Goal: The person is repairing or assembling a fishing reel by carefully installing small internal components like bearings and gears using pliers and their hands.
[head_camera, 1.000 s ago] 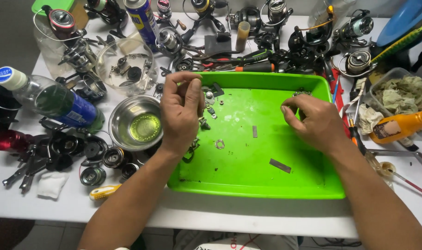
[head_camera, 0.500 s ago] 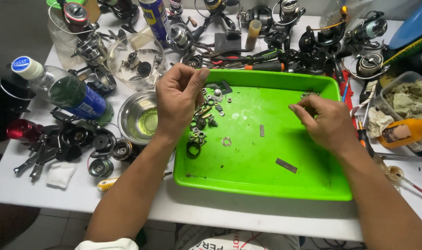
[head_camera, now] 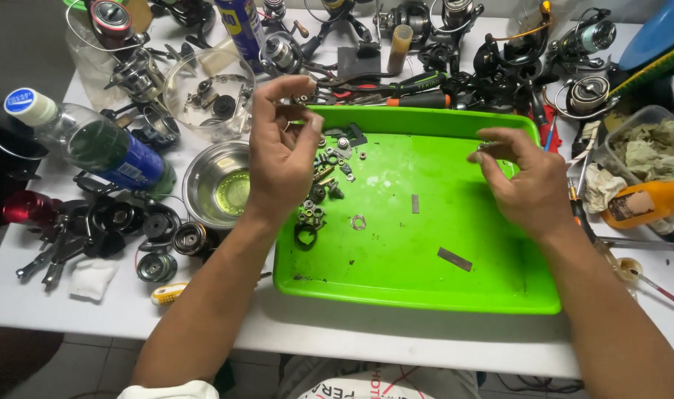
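White table (head_camera: 396, 336) crowded with fishing reel parts fills the view from above, with a bright green tray (head_camera: 425, 273) at its centre. Left of the tray sit a clear bottle (head_camera: 93, 144) with a blue label, a steel bowl (head_camera: 204, 174) holding yellowish liquid, and a clear plastic tub (head_camera: 207, 89) of dark parts. Reels and screwdrivers line the far edge; an orange bottle (head_camera: 647, 203) lies at the right. The left hand (head_camera: 281, 151) hovers above the tray's left side, thumb and forefinger curled toward each other; whether they pinch anything cannot be told. Below it lies a heap of small metal parts (head_camera: 329, 174), with a washer (head_camera: 358, 222) just beside. The right hand (head_camera: 529, 181) is raised over the tray's right side, fingertips (head_camera: 479, 153) pinched on a tiny metal part (head_camera: 488, 145).
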